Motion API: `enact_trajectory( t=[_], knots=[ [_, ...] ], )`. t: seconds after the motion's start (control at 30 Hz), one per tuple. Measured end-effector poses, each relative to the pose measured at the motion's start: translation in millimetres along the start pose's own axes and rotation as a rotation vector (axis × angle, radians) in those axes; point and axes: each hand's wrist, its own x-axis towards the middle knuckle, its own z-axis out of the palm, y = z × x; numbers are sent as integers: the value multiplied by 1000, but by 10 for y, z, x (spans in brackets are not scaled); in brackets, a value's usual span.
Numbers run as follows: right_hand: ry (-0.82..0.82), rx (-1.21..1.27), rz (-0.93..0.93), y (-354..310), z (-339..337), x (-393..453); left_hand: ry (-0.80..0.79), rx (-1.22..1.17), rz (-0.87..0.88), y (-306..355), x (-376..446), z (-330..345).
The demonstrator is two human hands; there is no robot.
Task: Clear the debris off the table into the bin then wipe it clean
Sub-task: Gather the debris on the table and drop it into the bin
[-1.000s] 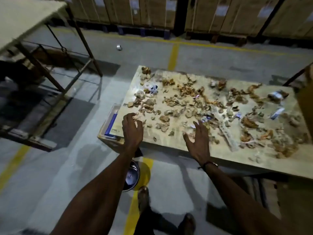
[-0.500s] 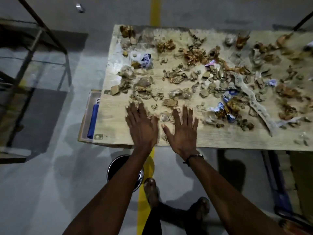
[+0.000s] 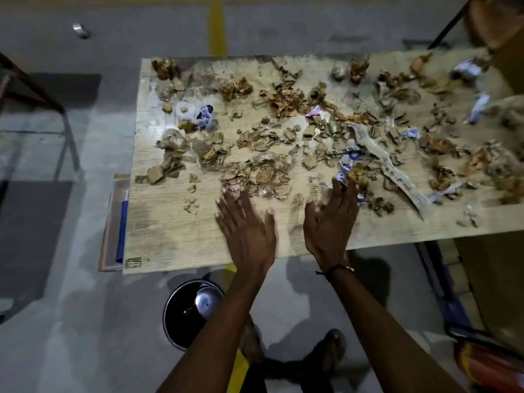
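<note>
Both hands, left hand and right hand, lay spread flat near the desk's front edge; raked debris could overshoot the bin below.

Blue-edged flat box under tabletop; floor can.

Debris on the table; bin on the floor below its near edge.

Both bare forearms stretched forward, left hand flat with fingers spread, right hand palm down beside it, fingers straight, dark cord bracelet on right wrist
</note>
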Motion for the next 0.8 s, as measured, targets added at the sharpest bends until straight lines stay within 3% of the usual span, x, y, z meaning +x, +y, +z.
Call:
enact_trajectory(
  t=[0.07,0.3,0.4,0.47,0.67,0.8],
  knots=[
    [-39,-35,70,50,120,15,-19,45,31,64,107,136],
    [-50,54,-60,-60,364,394,32,-73,158,511,798,328],
    [25,35,-73,-89,296,408,125,-67,184,477,725,144],
    [43,8,20,-100,269,337,213,-27,176,311,690,-20],
    [-48,-55,135,-174,345,207,355,9,-14,-376,1097,-506],
    [-106,-150,108,-203,362,220,290,-28,-170,-753,1490,-664]
  ],
)
